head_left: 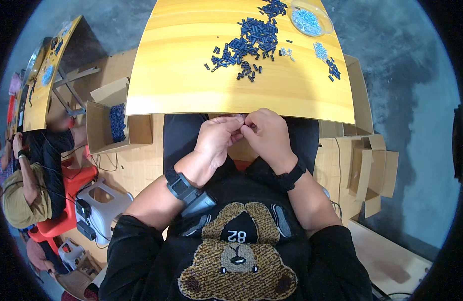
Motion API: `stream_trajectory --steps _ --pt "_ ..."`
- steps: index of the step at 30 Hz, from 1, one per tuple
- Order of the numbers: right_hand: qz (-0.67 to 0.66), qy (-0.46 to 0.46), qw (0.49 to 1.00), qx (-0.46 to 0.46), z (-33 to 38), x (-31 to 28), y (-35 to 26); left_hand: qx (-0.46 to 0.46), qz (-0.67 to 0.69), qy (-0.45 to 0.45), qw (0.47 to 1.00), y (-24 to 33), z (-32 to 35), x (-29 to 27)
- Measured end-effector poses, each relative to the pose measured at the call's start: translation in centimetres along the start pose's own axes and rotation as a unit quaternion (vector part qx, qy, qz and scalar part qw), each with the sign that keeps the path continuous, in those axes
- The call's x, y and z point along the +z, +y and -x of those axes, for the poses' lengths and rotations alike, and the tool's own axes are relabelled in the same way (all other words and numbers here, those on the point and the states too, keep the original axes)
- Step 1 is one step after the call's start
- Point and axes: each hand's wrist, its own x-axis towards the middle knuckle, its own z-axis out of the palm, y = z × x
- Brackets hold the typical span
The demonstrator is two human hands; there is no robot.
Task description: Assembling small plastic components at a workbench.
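Meeting fingertip to fingertip, the left hand (215, 136) and the right hand (269, 133) are both curled into pinches, seemingly on one small piece (243, 122). The fingertips cover most of it, so its kind, and which hand has the firmer grip, cannot be told. It sits on the person's side of the dark pile (255, 39), over the lap, just short of the edge of the tabletop (178, 93).

Being so small and so covered, the piece could slip if either pinch loosens or the two press unevenly. With no tabletop directly beneath, it would probably land on the lap or floor and be hard to find against the dark clothing.

Right of the dark pile lie a light-blue heap (320, 50) and a small black cluster (334, 69), both near the tabletop's side; a careless sweep of the right arm could push them off. Beyond these, also right of the pile, a clear dish (329, 24) of blue pieces (306, 22) might spill if knocked. Pale bits (286, 52) lie just beside the pile's right flank, where a nudge could mix them in.
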Motion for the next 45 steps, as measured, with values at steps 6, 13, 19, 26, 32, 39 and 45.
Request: stream_trajectory --steps 6,13,19,26,32,39,45 --pt "-0.026 0.010 1.000 -0.007 0.0 0.2 0.5 0.016 0.008 0.040 0.999 -0.4 -0.1 0.3" --pt "-0.069 0.021 0.997 0.023 -0.4 0.0 0.3 0.022 0.016 0.045 0.999 -0.1 -0.3 0.8" --pt "-0.047 0.002 0.999 0.008 -0.8 -0.3 0.4 0.017 0.025 0.041 0.999 0.1 -0.2 0.8" --pt "-0.045 -0.129 0.991 0.006 -1.9 -2.4 0.1 -0.037 -0.038 -0.041 0.998 2.3 0.2 -2.0" --pt "-0.072 -0.024 0.996 0.036 -1.0 -3.4 2.2 -0.020 -0.036 0.035 0.999 5.1 3.7 -11.9" --pt "-0.116 0.009 0.991 0.064 -1.4 -2.8 2.3 0.147 0.150 0.238 0.948 10.6 5.2 -31.4" --pt "-0.133 0.011 0.989 0.071 -1.2 -3.0 2.3 0.210 0.210 0.429 0.853 14.1 5.8 -35.7"
